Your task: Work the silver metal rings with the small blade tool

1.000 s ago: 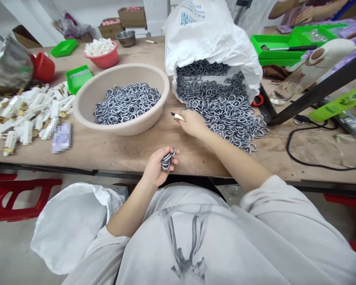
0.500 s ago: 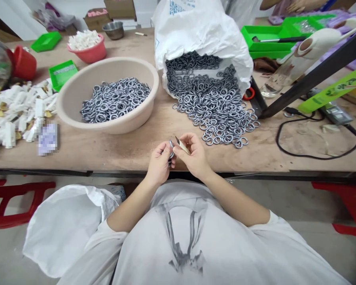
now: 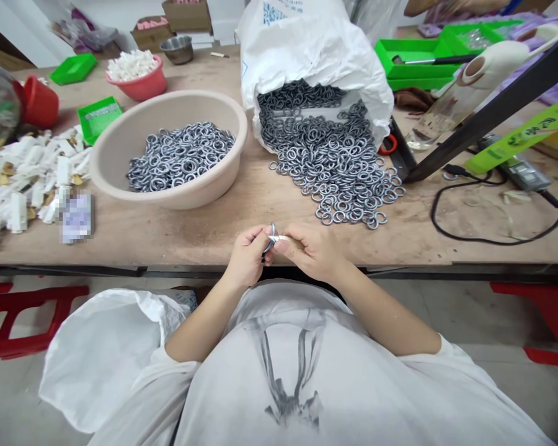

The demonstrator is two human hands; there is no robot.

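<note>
Just above the table's front edge, my left hand [image 3: 248, 257] is closed on a grey ring [image 3: 273, 229]; darker ring edges show lower between its fingers. My right hand [image 3: 317, 251] is closed around a small knife [image 3: 283, 238] with a pale handle. Its blade meets the ring, and the fingers hide most of the handle. Beyond my left hand, a beige basin [image 3: 177, 201] holds many similar rings [image 3: 183, 158]. A pile of loose rings [image 3: 348, 179] spills from a white sack [image 3: 316, 56] beyond my right hand.
White plastic parts [image 3: 32, 179] are heaped at left, near a red bowl [image 3: 142, 90] and a green tray [image 3: 93, 133]. At right stand a slanted black bar [image 3: 488, 111], a clear bottle [image 3: 441, 114] and a looped black cable [image 3: 434, 214]. An open white bag [image 3: 102, 353] sits below the table.
My right hand has turned and shifted slightly right. The knife has gone from pointing up beside the ring to lying nearly level, its blade against the ring.
</note>
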